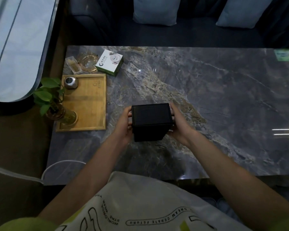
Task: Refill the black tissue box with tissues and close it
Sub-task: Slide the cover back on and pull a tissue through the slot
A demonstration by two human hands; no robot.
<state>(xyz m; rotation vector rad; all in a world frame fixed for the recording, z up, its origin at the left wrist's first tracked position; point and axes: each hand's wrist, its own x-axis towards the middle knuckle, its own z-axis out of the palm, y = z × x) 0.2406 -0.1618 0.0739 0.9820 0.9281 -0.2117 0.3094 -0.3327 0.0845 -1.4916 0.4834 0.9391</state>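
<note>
The marble table [207,90] spreads beneath both hands. Between them, the black tissue box [151,121] is clasped, left hand [123,124] and right hand [179,123] pressing opposite sides. It looks rigid, light, smooth-walled; side grips suit it.

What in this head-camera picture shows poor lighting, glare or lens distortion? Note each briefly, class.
Head view: dim room, so the black tissue box between the left hand and right hand loses surface detail; bright streaks of glare on the marble table; wide-angle bending curves the table edges; the green item at far right is blurred.
</note>
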